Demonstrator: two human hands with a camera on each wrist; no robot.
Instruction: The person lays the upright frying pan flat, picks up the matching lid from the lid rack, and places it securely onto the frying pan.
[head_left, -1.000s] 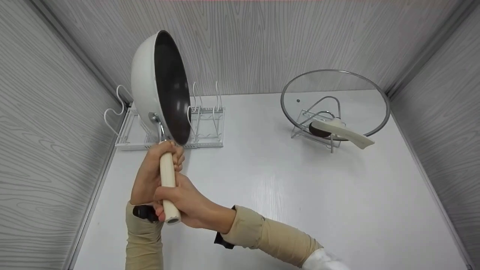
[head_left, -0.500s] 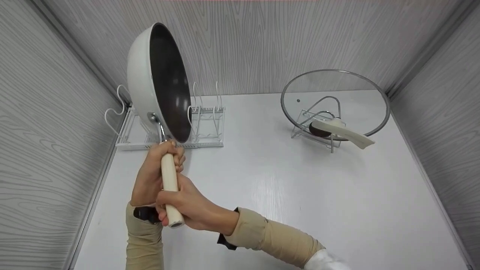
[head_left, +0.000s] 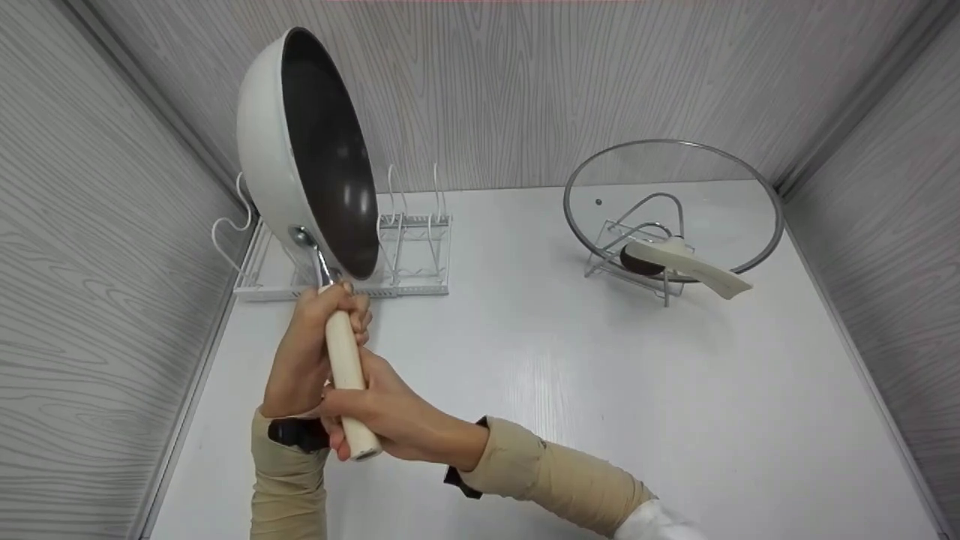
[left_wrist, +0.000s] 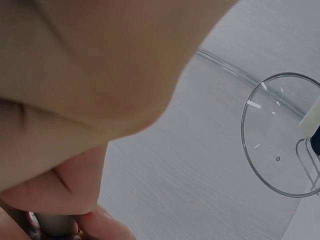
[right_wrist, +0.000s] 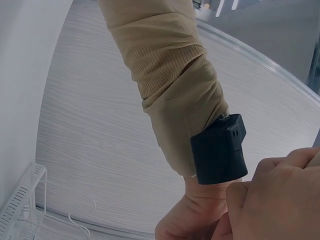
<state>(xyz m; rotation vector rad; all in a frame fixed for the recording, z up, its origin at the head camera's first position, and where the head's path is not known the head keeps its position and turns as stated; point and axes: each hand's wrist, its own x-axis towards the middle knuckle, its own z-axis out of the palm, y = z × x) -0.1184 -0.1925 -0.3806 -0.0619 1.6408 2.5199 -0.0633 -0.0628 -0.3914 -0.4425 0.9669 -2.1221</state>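
A deep frying pan, white outside and dark inside, is held on its side with its opening facing right. My left hand grips its cream handle close to the pan body. Lower down, near the handle's end, my right hand holds it too, crossing in front of the left wrist. Behind and below the pan is a white wire rack, partly covered by it; whether the two touch I cannot tell. In the left wrist view my curled left hand fills the upper left.
A glass lid with a cream handle leans upright in a small wire stand at the right. Grey wood-grain panels enclose the white surface at the back and both sides.
The pan body has shifted up and left and leans further left. The handle's end and my right hand have swung slightly right and down. My left hand has stayed nearly in place.
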